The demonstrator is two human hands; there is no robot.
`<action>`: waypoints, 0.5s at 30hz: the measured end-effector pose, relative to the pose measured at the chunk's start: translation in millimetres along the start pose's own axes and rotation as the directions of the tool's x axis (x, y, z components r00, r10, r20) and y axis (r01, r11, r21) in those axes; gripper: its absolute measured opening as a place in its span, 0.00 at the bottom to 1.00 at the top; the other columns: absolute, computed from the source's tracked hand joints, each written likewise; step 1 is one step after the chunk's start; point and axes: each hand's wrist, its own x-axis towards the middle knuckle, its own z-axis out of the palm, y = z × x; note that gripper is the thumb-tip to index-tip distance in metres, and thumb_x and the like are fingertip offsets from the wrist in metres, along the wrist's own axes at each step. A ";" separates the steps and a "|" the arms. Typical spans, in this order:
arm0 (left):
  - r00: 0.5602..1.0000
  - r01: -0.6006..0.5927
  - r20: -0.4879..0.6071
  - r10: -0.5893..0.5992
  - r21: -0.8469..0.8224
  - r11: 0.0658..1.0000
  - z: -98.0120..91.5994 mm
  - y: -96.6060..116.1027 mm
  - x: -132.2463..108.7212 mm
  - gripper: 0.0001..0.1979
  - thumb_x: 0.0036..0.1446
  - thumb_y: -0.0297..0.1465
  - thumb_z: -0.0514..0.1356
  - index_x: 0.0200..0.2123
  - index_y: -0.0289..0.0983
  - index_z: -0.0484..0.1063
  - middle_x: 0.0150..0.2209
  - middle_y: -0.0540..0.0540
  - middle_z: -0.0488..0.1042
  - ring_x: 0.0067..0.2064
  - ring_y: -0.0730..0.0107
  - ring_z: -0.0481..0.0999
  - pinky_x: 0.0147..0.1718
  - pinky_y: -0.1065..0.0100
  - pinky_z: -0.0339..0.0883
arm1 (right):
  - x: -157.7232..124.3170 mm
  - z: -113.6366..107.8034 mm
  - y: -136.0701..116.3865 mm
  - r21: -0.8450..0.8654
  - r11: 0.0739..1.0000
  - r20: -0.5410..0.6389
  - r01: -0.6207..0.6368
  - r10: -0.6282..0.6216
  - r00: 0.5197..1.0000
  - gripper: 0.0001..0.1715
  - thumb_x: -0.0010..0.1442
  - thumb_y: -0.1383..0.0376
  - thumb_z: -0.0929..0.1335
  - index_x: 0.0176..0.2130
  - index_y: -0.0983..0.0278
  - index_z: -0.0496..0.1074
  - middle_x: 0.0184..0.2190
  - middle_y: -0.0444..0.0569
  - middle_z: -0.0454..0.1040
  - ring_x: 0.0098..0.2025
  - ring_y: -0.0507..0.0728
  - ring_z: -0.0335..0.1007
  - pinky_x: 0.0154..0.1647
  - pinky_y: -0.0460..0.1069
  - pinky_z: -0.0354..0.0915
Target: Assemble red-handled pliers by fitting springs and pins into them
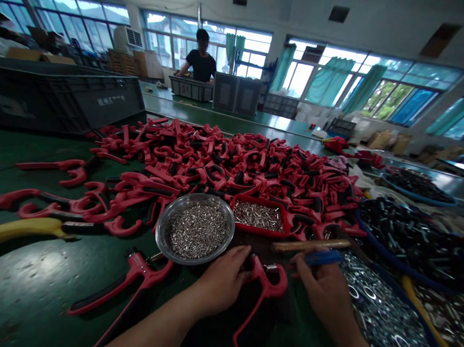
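Note:
My left hand (225,278) is closed on the upper end of a red plastic spring clamp piece (268,288), which has a small coil spring (270,267) in its jaw. To its right, my right hand (325,286) has its fingers curled around a blue handle (323,257); the tool's working end is too blurred to make out. Just beyond that hand lies a wooden handle (310,245). Left of my left forearm rests a red and black clamp (141,272) with a spring. Close beyond my left hand stands a metal bowl (161,232) of small metal pins.
A red tray (287,230) holds longer pins. Behind it spreads a big heap of red clamp parts (217,162). Blue-rimmed basins of metal and black parts (412,237) stand right. A grey crate (63,98) is at left, a yellow handle (20,231) nearer. A person (201,61) works across.

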 end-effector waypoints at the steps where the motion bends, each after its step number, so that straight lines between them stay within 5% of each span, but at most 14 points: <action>1: 1.000 0.003 -0.017 -0.003 0.023 1.000 0.9 1.9 -0.5 0.25 0.55 0.29 0.50 0.57 0.32 0.55 0.57 0.40 0.58 0.58 0.65 0.57 0.57 0.64 0.50 | 12.4 -1.0 -1.5 -0.133 0.989 -0.007 0.070 -0.071 0.997 0.12 0.55 0.56 0.63 0.34 0.62 0.62 0.27 0.46 0.72 0.29 0.57 0.72 0.30 0.51 0.68; 4: 0.997 0.006 -0.082 0.003 0.111 0.994 -2.5 9.7 -3.0 0.25 0.53 0.29 0.53 0.56 0.34 0.56 0.57 0.41 0.59 0.57 0.63 0.59 0.55 0.63 0.52 | 59.5 7.3 -2.2 -0.384 0.914 -0.019 0.130 -0.149 0.989 0.12 0.57 0.58 0.61 0.37 0.64 0.64 0.31 0.48 0.73 0.36 0.56 0.70 0.39 0.51 0.64; 9: 0.974 0.120 -0.224 -0.038 0.365 0.923 -42.9 13.4 -5.8 0.14 0.57 0.30 0.51 0.46 0.41 0.67 0.46 0.47 0.71 0.46 0.65 0.70 0.45 0.64 0.62 | 126.7 24.8 6.8 -0.575 0.816 0.105 0.058 0.003 0.994 0.12 0.56 0.60 0.65 0.34 0.67 0.68 0.31 0.46 0.72 0.33 0.54 0.69 0.36 0.52 0.65; 12: 0.942 0.323 -0.266 -0.203 0.563 0.761 -69.8 0.8 -3.9 0.13 0.53 0.32 0.55 0.43 0.40 0.69 0.43 0.43 0.73 0.44 0.56 0.71 0.41 0.59 0.63 | 131.3 27.4 -1.0 -0.663 0.745 0.197 0.074 0.078 0.977 0.15 0.57 0.57 0.64 0.33 0.67 0.69 0.30 0.45 0.71 0.31 0.52 0.68 0.34 0.52 0.65; 15: 0.924 0.382 -0.251 -0.288 0.600 0.703 -79.9 -12.5 -2.0 0.10 0.50 0.32 0.58 0.38 0.42 0.72 0.39 0.44 0.75 0.41 0.55 0.73 0.37 0.60 0.64 | 110.1 37.5 -26.0 -0.674 0.713 0.291 0.192 0.018 0.956 0.18 0.60 0.56 0.60 0.32 0.66 0.70 0.31 0.49 0.72 0.35 0.55 0.68 0.36 0.54 0.64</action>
